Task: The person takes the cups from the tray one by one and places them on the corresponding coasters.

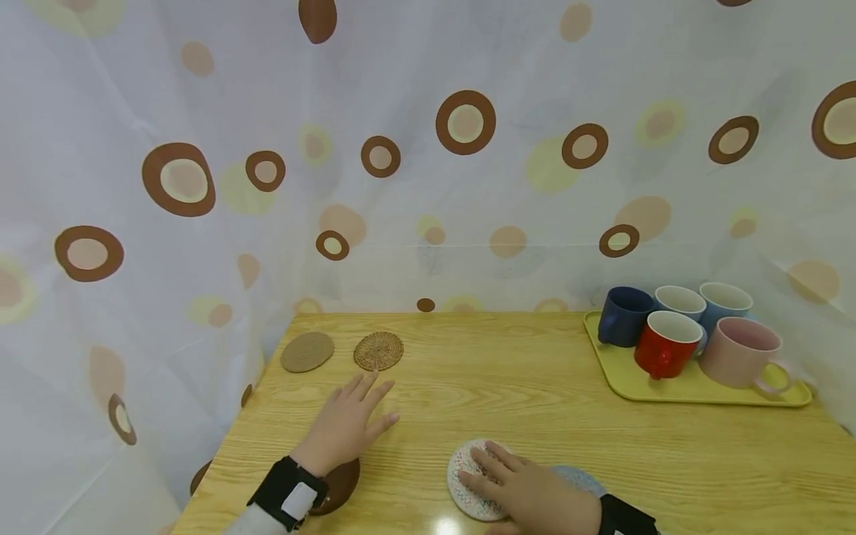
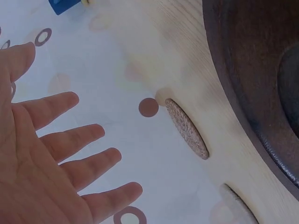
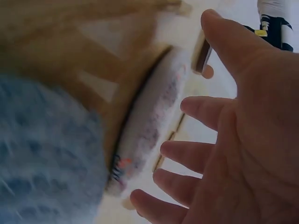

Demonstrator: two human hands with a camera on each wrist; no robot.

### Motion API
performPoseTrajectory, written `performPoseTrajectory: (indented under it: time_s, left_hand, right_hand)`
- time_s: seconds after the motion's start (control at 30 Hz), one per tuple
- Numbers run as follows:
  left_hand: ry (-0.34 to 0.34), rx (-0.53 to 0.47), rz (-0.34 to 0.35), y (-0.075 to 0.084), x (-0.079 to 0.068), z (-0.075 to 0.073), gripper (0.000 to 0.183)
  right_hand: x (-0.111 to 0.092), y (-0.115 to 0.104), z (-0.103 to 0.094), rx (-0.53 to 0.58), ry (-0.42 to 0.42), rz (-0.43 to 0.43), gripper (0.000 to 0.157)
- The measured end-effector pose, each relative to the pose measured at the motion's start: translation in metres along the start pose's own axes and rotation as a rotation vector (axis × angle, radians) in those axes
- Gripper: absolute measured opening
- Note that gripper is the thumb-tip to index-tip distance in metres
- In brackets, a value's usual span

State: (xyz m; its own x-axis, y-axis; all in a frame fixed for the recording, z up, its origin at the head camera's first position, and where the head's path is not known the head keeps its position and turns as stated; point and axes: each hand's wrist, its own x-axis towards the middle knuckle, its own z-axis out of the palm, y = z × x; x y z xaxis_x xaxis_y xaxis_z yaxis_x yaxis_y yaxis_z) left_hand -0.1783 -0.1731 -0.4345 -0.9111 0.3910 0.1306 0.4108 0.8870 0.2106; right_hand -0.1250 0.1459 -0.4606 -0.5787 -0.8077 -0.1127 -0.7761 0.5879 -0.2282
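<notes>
Fingers spread and empty, my left hand (image 1: 342, 431) hovers over the table's left side, palm down. Under its wrist lies a dark brown round coaster (image 1: 342, 487), partly covered; its raised rim shows in the left wrist view (image 2: 233, 88). Beyond the fingertips are a woven brown coaster (image 1: 378, 351) and a plain tan one (image 1: 307, 352). My right hand (image 1: 538, 494) is above a white patterned coaster (image 1: 461, 487), its fingers extended; in the right wrist view they stay apart from that coaster (image 3: 152, 114). A fuzzy light-blue coaster (image 1: 582, 479) is partly hidden behind the right hand.
At the back right, a yellow tray (image 1: 625, 379) carries several mugs: navy (image 1: 623, 319), red (image 1: 665, 349), pink (image 1: 735, 357), and others behind. A dotted curtain (image 1: 414, 186) hangs along the table's (image 1: 481, 379) back and left edges.
</notes>
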Motion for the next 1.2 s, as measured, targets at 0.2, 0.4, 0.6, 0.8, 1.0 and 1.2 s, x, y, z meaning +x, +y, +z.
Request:
performPoseTrajectory:
  time_s: [0.2, 0.4, 0.6, 0.8, 1.0, 1.2]
  left_hand:
    - [0.003, -0.041, -0.019, -0.001, -0.006, 0.005, 0.059]
    - [0.000, -0.063, -0.053, -0.005, -0.007, 0.012, 0.058]
    - [0.005, -0.084, -0.065, -0.003, -0.009, 0.014, 0.058]
    - [0.007, -0.099, -0.067, -0.001, -0.011, 0.015, 0.057]
    - [0.005, -0.093, -0.065, -0.002, -0.013, 0.016, 0.058]
    - [0.002, -0.107, -0.065, -0.002, -0.015, 0.016, 0.058]
  right_hand:
    - [0.005, 0.006, 0.007, 0.074, 0.004, -0.028, 0.066]
    - [0.013, 0.015, 0.008, 0.044, 0.065, -0.029, 0.067]
    - [0.021, 0.035, 0.001, 0.138, 0.062, 0.019, 0.069]
    - [0.031, 0.060, -0.009, 0.208, 0.070, 0.085, 0.069]
    - [0.040, 0.090, -0.017, 0.239, 0.093, 0.172, 0.070]
    - [0.051, 0.118, -0.020, 0.224, 0.093, 0.258, 0.070]
